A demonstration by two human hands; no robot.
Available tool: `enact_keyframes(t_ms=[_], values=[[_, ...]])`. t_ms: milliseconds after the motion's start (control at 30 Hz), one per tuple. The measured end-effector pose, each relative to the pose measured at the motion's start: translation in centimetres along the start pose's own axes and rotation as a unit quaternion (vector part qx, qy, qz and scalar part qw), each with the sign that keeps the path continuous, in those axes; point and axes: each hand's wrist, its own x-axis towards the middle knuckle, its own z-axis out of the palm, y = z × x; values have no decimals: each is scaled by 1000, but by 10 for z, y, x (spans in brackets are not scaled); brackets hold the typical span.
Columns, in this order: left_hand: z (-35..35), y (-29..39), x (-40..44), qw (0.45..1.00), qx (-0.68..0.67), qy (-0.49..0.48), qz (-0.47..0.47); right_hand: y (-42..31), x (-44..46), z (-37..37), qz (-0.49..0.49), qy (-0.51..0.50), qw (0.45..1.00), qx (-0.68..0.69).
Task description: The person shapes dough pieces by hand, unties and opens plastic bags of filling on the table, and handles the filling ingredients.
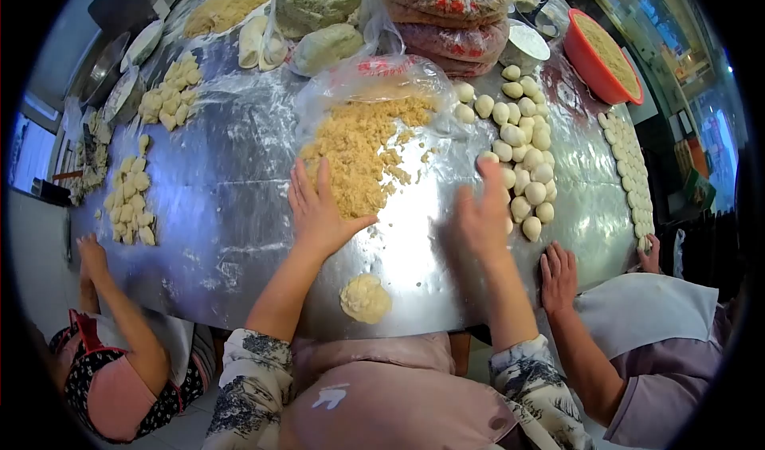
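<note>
My left hand (319, 215) is open, its fingers spread against the lower left edge of a heap of crumbly yellow filling (355, 151). Blurred by motion, my right hand (484, 219) is raised with fingers apart and nothing visible in it, just left of the rows of round dough balls (522, 151). Between my forearms, close to the table's front edge, a flattened round of pale dough (366, 298) lies by itself. A clear plastic bag (382, 80) covers the back of the filling heap.
Co-workers' hands rest at the left (92, 255) and right (559, 275) of the steel table (239, 243). Dough pieces (131, 199) lie left, flat rounds (625, 171) far right. Behind are bagged fillings (446, 20) and a red basin (602, 56).
</note>
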Motion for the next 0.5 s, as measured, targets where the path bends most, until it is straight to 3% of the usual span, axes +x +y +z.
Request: enact_keyframes(t_ms=[100,167,200,300,400,500], values=[[0,6,12,1000,-7,-9,0,-20,2,53,20,-77,997,-20],[0,10,19,1000,-12,-17,11,-40,16,81,133,-140,981,-19],[3,9,23,999,-31,-6,34,-47,20,92,85,-145,986,-13],[24,2,33,993,-76,24,90,-75,25,123,22,-221,955,196],[29,7,47,986,-124,51,102,-84,39,121,79,-241,879,403],[27,8,63,977,-167,53,124,-81,57,105,88,-266,847,452]])
